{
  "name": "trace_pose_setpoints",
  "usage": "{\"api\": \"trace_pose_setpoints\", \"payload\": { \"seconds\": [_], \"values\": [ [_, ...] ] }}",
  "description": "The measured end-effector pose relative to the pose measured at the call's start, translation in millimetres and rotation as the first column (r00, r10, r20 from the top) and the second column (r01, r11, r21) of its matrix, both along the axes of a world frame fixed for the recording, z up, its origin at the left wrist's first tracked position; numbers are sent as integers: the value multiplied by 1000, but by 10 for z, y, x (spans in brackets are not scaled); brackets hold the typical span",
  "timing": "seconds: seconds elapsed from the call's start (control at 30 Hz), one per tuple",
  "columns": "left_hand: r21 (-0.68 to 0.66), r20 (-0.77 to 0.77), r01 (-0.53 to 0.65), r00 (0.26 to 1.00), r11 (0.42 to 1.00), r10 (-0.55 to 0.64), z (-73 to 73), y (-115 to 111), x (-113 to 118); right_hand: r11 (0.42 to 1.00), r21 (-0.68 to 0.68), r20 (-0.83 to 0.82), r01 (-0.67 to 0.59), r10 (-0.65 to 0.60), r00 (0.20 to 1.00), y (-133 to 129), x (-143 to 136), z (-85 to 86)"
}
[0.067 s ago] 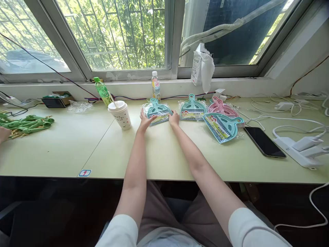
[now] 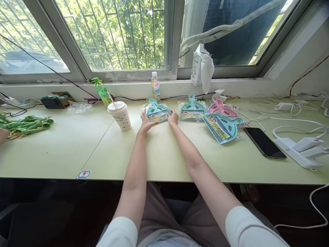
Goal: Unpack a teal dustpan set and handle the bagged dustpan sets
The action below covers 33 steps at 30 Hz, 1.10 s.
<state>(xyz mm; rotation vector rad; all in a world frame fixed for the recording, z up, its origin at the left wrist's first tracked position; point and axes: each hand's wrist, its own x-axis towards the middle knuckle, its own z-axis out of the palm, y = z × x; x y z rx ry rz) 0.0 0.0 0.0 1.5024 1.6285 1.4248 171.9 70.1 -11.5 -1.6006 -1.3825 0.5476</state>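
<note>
Between my hands is a teal mini dustpan set (image 2: pixel 157 111) in clear plastic wrap, its handle pointing to the window and a printed label along its front. My left hand (image 2: pixel 147 122) grips its left edge, thumb stretched along the near side. On the right edge, my right hand (image 2: pixel 173 118) is closed, its fingertips partly hidden behind the pack. Just right of that hand lies another wrapped teal dustpan set (image 2: pixel 192 110). Beyond it are pink dustpans (image 2: pixel 221 108), partly covered by a teal dustpan set (image 2: pixel 222 128) lying at a slant.
A paper cup with a straw (image 2: pixel 119 115) stands left of my left hand. Behind are a green bottle (image 2: pixel 102 92) and a clear bottle (image 2: pixel 155 87). Rightward lie a phone (image 2: pixel 264 142) and a power strip (image 2: pixel 295 152) with cables. At far left, another person's hand (image 2: pixel 3 134) is near green bundles (image 2: pixel 31 125).
My left thumb has slipped down from the pack's front face to its near edge. The dustpan set has turned slightly between my hands.
</note>
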Motion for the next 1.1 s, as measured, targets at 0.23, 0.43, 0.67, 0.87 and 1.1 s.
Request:
{"api": "trace_pose_setpoints", "payload": {
  "seconds": [0.23,0.43,0.67,0.87,1.1],
  "values": [
    [19,-214,-221,952,975,219,-67,116,48,983,65,11,-174,174,985,109,-112,27],
    [-35,-250,-340,913,940,321,-1,123,32,871,333,508,-362,157,847,-253,19,79],
    [94,-393,-399,827,912,402,74,-29,230,994,90,535,-57,-1,845,-304,637,44],
    [231,-370,-53,919,972,138,206,-196,652,983,101,468,-155,91,879,-491,720,65],
    [-194,244,369,916,909,-319,167,-200,1067,928,187,512,-321,187,839,-1189,762,263]
  ]
}}
